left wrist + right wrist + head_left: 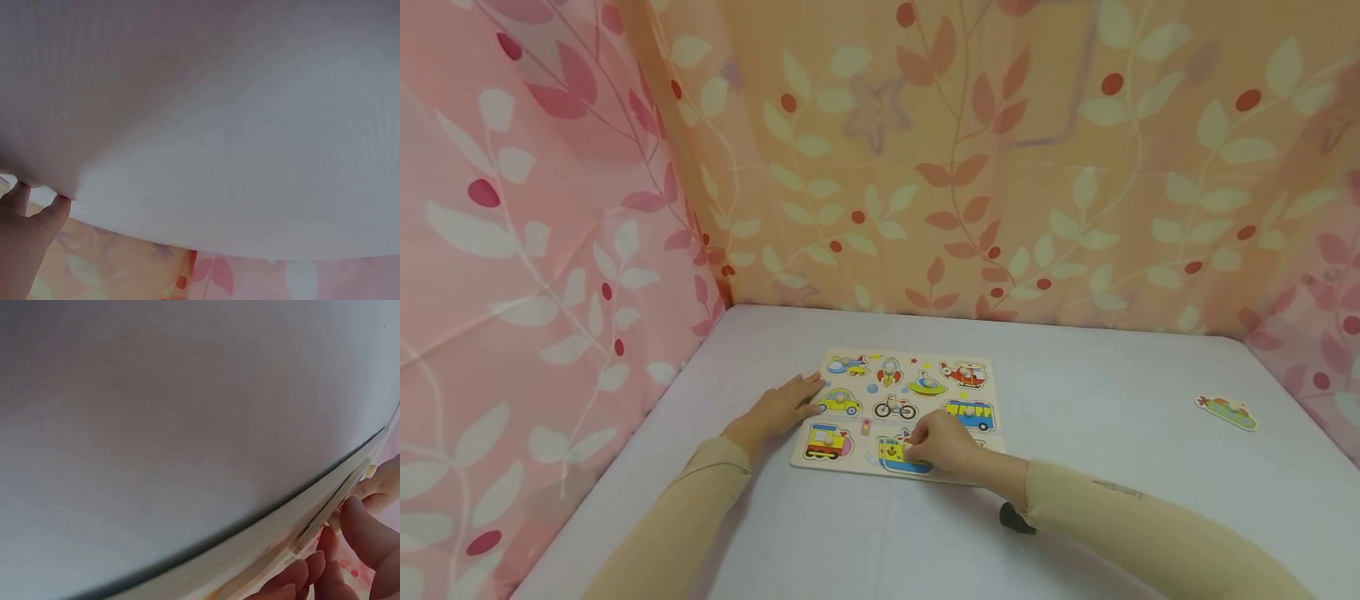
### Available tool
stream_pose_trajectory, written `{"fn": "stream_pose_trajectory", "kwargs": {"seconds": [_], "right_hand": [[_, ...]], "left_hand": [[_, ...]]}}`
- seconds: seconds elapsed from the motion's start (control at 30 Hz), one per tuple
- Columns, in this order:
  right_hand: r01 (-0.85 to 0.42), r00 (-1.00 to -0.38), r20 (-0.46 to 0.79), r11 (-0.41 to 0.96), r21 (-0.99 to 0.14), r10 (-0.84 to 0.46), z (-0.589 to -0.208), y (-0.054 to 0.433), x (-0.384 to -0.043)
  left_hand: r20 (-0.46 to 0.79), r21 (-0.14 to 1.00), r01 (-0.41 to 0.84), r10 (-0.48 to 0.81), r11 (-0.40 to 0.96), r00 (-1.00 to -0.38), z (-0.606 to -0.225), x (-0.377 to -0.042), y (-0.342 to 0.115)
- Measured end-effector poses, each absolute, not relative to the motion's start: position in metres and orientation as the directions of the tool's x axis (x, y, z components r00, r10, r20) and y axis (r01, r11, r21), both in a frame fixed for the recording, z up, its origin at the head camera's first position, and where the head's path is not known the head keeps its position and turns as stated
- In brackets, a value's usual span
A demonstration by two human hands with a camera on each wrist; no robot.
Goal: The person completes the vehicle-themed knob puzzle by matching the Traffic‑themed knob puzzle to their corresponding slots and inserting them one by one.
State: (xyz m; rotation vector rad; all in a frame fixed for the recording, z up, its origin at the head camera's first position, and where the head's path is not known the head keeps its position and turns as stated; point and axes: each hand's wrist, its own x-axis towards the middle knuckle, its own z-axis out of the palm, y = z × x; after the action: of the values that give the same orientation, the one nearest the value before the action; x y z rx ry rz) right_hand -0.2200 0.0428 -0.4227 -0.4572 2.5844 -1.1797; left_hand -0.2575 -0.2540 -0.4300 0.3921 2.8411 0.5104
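Observation:
A wooden peg puzzle board (863,457) with vehicle pieces lies flat on the table. My right hand (946,446) pinches the knob of the yellow-and-blue ship puzzle piece (891,455) at the board's front row. In the right wrist view, the ship piece (331,509) sits slightly proud of the board (256,540), with thumb and fingers at its knob. My left hand (778,406) rests at the board's left edge, fingers extended beside the car piece (838,402). The left wrist view shows only part of that hand (31,234). My right hand hides the board's front right area.
A loose green puzzle piece (1227,412) with a knob lies far right on the white table (1097,383). A small black object (1017,518) sits by the right forearm, partly covered. Patterned curtains (880,167) stand at the back and sides.

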Motion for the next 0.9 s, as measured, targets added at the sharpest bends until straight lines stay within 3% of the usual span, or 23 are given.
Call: {"fn": "stream_pose_trajectory", "kwargs": {"seconds": [0.43, 0.67, 0.9], "right_hand": [[-0.142, -0.916, -0.166, 0.680, -0.720, -0.367, -0.424, 0.033, -0.227], [-0.107, -0.912, -0.191, 0.660, -0.744, -0.364, -0.423, 0.054, -0.223], [-0.141, -0.930, -0.141, 0.685, -0.715, -0.338, -0.413, 0.085, -0.223]], "left_hand": [[-0.179, 0.366, 0.221, 0.302, 0.904, -0.936, -0.431, -0.258, -0.253], [-0.171, 0.389, 0.221, 0.305, 0.894, -0.937, -0.434, -0.259, -0.253], [-0.183, 0.369, 0.207, 0.289, 0.906, -0.940, -0.432, -0.259, -0.253]]}}
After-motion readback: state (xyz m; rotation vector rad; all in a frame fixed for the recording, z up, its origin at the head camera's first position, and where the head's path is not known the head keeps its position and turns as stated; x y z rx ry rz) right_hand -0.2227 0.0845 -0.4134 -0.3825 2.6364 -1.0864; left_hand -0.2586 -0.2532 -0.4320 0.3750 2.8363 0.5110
